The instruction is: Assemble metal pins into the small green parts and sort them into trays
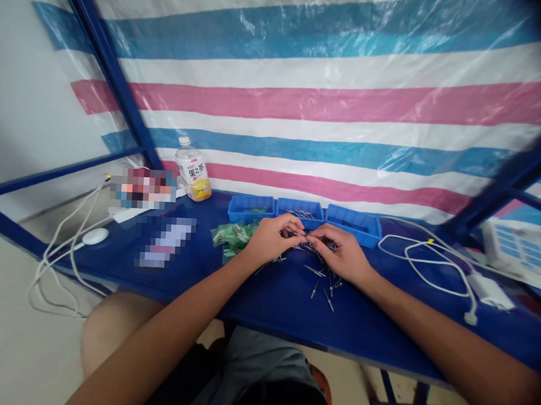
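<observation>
My left hand (271,237) and my right hand (340,251) meet over a blue table (269,299), fingertips almost touching. Both hands are closed in a pinch on small thin metal pins, too small to make out clearly. Several loose metal pins (323,287) lie scattered on the table just below and in front of my hands. A pile of small green parts in clear bags (232,234) lies just left of my left hand. Three blue plastic trays (304,213) stand in a row right behind my hands; the middle one holds more pins.
A drink bottle (192,175) stands at the back left. White cables (424,259) with a charger (488,289) lie on the right, more white cables and a white mouse (95,236) on the left. A striped tarp (325,96) and blue frame bars close the back.
</observation>
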A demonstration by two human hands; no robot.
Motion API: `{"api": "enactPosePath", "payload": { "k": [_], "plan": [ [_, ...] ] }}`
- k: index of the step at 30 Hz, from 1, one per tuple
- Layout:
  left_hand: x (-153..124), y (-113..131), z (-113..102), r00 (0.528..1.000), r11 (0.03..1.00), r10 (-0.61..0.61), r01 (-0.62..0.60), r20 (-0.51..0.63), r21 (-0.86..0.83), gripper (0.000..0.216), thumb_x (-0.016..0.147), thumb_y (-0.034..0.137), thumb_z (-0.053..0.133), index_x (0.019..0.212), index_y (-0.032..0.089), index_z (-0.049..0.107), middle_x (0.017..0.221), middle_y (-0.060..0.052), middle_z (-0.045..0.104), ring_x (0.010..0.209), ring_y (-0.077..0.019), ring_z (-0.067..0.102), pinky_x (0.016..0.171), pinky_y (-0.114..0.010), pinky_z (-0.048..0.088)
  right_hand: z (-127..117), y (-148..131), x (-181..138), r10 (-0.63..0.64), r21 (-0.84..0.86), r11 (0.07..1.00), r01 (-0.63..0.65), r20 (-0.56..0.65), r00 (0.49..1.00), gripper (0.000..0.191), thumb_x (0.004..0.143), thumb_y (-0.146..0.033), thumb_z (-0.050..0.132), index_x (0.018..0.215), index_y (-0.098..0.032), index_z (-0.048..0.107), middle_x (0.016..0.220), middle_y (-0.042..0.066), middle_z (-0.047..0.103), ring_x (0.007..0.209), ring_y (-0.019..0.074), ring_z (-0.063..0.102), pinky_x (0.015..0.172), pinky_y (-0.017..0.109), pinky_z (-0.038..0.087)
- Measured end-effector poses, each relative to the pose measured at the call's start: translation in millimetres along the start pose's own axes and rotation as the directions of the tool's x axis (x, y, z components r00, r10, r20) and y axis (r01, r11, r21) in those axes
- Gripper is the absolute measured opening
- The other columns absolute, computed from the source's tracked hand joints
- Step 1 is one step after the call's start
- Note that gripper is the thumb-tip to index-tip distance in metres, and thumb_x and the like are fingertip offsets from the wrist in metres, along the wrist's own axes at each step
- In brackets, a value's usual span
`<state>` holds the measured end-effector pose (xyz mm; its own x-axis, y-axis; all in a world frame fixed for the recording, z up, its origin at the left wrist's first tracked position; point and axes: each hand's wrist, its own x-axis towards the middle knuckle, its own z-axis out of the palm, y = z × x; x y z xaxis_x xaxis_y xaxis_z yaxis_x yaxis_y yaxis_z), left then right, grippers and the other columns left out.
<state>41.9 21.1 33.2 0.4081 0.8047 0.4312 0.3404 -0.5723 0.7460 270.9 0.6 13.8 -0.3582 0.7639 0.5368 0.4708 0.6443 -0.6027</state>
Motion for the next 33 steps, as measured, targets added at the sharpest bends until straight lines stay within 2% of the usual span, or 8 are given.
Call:
{"api": "enactPosePath", "payload": {
  "k": [3, 7, 10, 15, 18, 22, 26, 33],
  "plan": [
    [-0.4, -2.0, 1.0, 1.000, 0.997, -0.004, 0.004, 0.005, -0.080, 0.027, 0.088, 0.031, 0.078, 0.111, 0.021, 0.069, 0.104, -0.005, 0.081, 0.091, -0.0188, 0.077, 0.087, -0.034, 0.060, 0.0, -1.0, -0.1, -0.008, 0.007, 1.000, 0.008, 0.003, 1.000, 0.024, 0.104, -0.041, 0.058, 0.099, -0.024, 0.074, 0.095, 0.006, 0.074, 0.084, 0.0221, 0.070, 0.077, 0.036, 0.055],
    [-1.1, -2.7, 1.1, 0.999, 0.993, -0.001, 0.005, 0.034, -0.118, 0.026, 0.092, 0.031, 0.073, 0.115, 0.021, 0.070, 0.108, -0.007, 0.081, 0.096, -0.0196, 0.077, 0.092, -0.036, 0.060, -0.5, -1.9, -0.5, -0.032, -0.004, 0.999, 0.033, 0.010, 0.999, 0.023, 0.105, -0.037, 0.055, 0.100, -0.025, 0.073, 0.096, 0.006, 0.073, 0.087, 0.0226, 0.070, 0.080, 0.037, 0.055],
    [-1.4, -2.1, 1.3, 0.999, 0.991, -0.009, 0.014, 0.036, -0.134, 0.032, 0.092, 0.033, 0.073, 0.121, 0.021, 0.069, 0.108, -0.008, 0.081, 0.095, -0.0197, 0.077, 0.088, -0.035, 0.061, 0.1, -0.5, -1.3, -0.053, -0.019, 0.998, 0.053, 0.028, 0.998, 0.021, 0.105, -0.035, 0.056, 0.103, -0.026, 0.074, 0.098, 0.006, 0.074, 0.087, 0.0229, 0.070, 0.080, 0.038, 0.056],
    [-1.1, -2.1, 2.4, 0.999, 0.992, -0.019, 0.024, 0.047, -0.121, 0.039, 0.090, 0.032, 0.073, 0.127, 0.021, 0.067, 0.103, -0.006, 0.081, 0.082, -0.0169, 0.073, 0.076, -0.031, 0.058, 3.3, 1.4, -1.8, -0.083, -0.021, 0.996, 0.084, 0.056, 0.995, 0.019, 0.103, -0.037, 0.059, 0.103, -0.026, 0.074, 0.096, 0.006, 0.074, 0.086, 0.0229, 0.070, 0.080, 0.038, 0.058],
    [-0.3, -2.5, 2.6, 0.999, 0.996, -0.017, 0.020, 0.037, -0.090, 0.039, 0.090, 0.034, 0.074, 0.127, 0.022, 0.069, 0.101, -0.005, 0.080, 0.079, -0.0161, 0.072, 0.076, -0.030, 0.057, 3.9, 0.8, -1.5, -0.076, -0.023, 0.997, 0.078, 0.066, 0.995, 0.023, 0.105, -0.039, 0.056, 0.100, -0.025, 0.074, 0.093, 0.006, 0.073, 0.084, 0.0223, 0.069, 0.078, 0.036, 0.056],
    [0.7, -1.8, 1.2, 1.000, 1.000, 0.010, -0.010, 0.024, 0.000, 0.033, 0.092, 0.041, 0.073, 0.120, 0.023, 0.076, 0.110, -0.006, 0.079, 0.090, -0.0189, 0.073, 0.074, -0.028, 0.056, 3.9, 0.1, -1.2, -0.016, 0.002, 1.000, 0.016, 0.045, 0.999, 0.027, 0.107, -0.041, 0.052, 0.099, -0.025, 0.072, 0.090, 0.005, 0.071, 0.082, 0.0212, 0.067, 0.077, 0.035, 0.054],
    [1.2, -0.6, -0.2, 0.996, 0.994, 0.066, -0.071, 0.060, 0.086, 0.028, 0.099, 0.042, 0.064, 0.111, 0.023, 0.081, 0.114, -0.008, 0.078, 0.081, -0.0171, 0.070, 0.072, -0.029, 0.055, 5.1, 1.0, -1.1, -0.009, 0.018, 1.000, 0.008, 0.048, 0.999, 0.028, 0.107, -0.041, 0.051, 0.097, -0.024, 0.071, 0.089, 0.004, 0.070, 0.080, 0.0206, 0.066, 0.077, 0.035, 0.053],
    [1.9, -1.6, -0.5, 0.988, 0.991, 0.130, -0.130, 0.088, -0.002, 0.019, 0.095, 0.034, 0.072, 0.109, 0.027, 0.083, 0.114, -0.006, 0.076, 0.084, -0.0154, 0.069, 0.077, -0.029, 0.056, 5.1, 0.2, -1.0, -0.050, -0.007, 0.999, 0.051, 0.087, 0.995, 0.024, 0.106, -0.035, 0.053, 0.094, -0.024, 0.071, 0.086, 0.004, 0.067, 0.078, 0.0201, 0.064, 0.073, 0.033, 0.051]
  ]
}}
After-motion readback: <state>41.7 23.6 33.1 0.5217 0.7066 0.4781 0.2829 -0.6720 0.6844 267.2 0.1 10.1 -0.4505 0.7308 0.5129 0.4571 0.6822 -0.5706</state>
